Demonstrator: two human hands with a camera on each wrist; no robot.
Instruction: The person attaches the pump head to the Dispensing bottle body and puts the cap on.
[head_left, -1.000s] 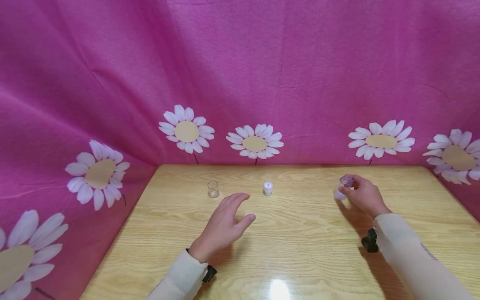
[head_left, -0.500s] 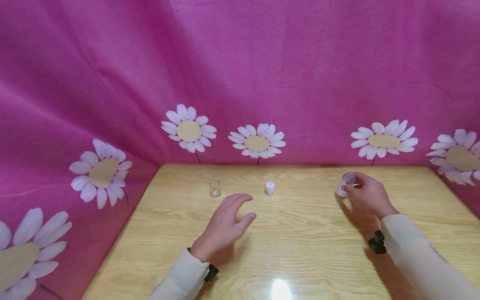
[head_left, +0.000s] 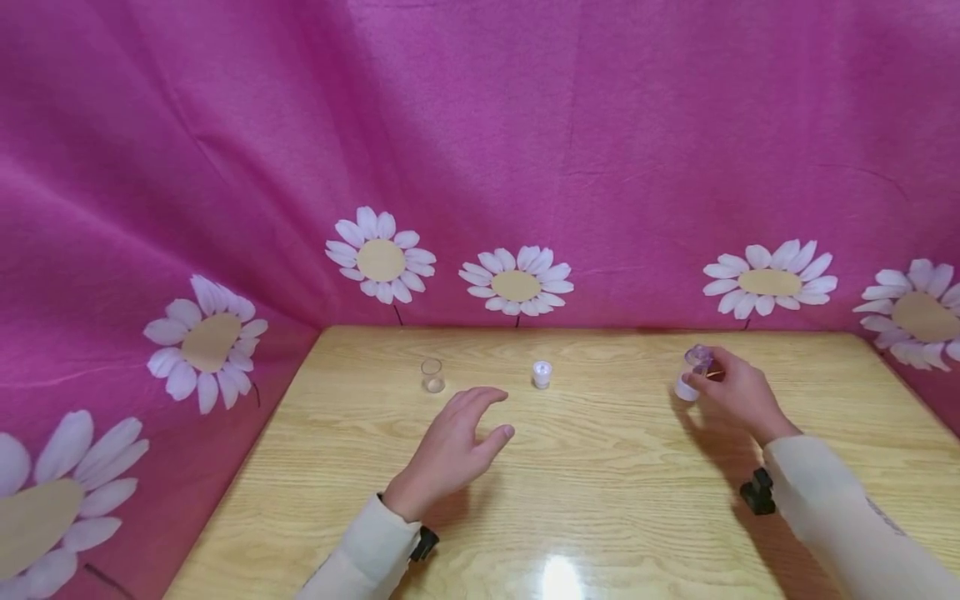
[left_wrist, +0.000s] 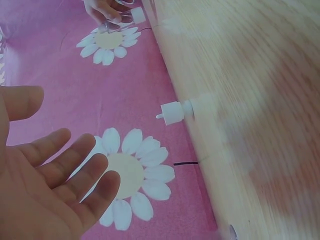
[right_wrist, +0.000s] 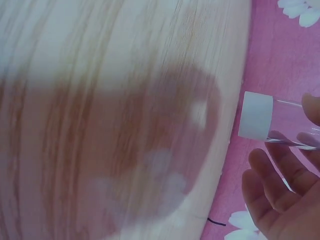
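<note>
My right hand [head_left: 738, 392] holds a small clear cylindrical container [head_left: 697, 358] between thumb and fingers. Its white end [right_wrist: 256, 116] points down, close over the wooden tabletop in the right wrist view. My left hand [head_left: 448, 450] is held above the table with fingers loosely bent and thumb apart, nothing in it. Beyond its fingertips stands a small white piece [head_left: 542, 375]; the left wrist view shows this as a white cap-like part [left_wrist: 172, 113] with a thin nozzle on top. Farther left is a small clear cup [head_left: 432, 377].
The light wooden table [head_left: 600, 467] ends at a pink cloth backdrop [head_left: 630, 167] printed with white daisies. Cloth also hangs along the left and right sides. Black wrist cameras sit under both sleeves.
The clear container in my right hand has tipped more upright, and its white end shows more fully below the fingers. My left hand keeps its pose; the head view shifts slightly.
</note>
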